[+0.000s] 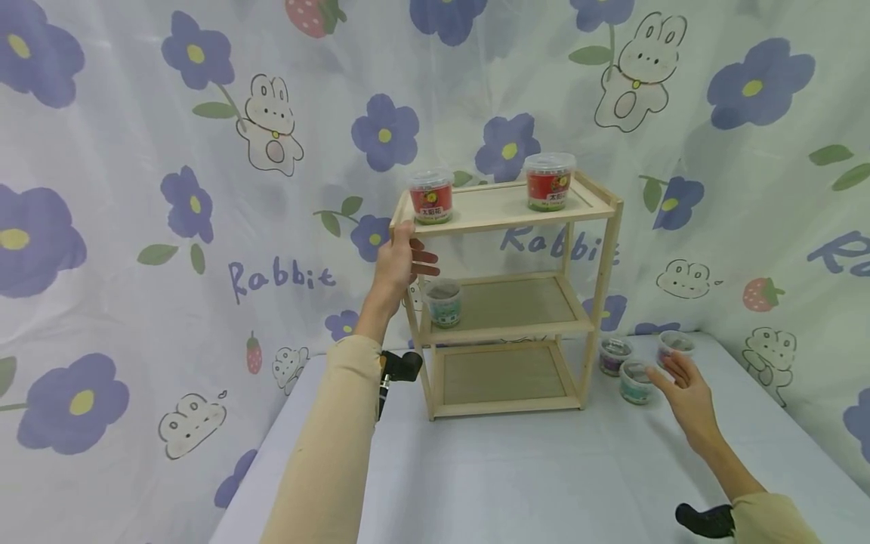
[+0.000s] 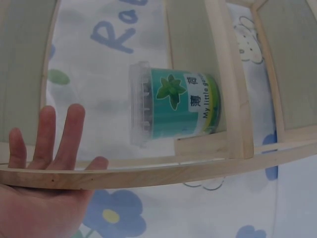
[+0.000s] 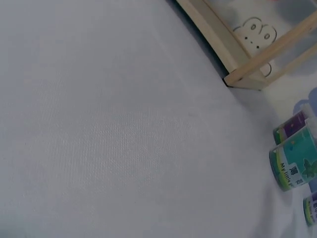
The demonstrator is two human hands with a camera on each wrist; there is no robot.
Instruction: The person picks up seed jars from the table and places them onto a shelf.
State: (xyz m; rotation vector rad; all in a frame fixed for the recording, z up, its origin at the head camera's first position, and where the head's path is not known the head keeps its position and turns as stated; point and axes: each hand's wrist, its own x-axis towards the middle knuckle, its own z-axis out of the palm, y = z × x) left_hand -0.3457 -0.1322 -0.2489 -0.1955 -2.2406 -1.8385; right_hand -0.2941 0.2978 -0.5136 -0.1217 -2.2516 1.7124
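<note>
On the middle shelf (image 1: 516, 304): "My little" cup (image 2: 173, 101).

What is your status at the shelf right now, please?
Left hand at shelf post; right hand near teal tub. Tub upright on table. Possible obstruction: two purple tubs close by.
</note>
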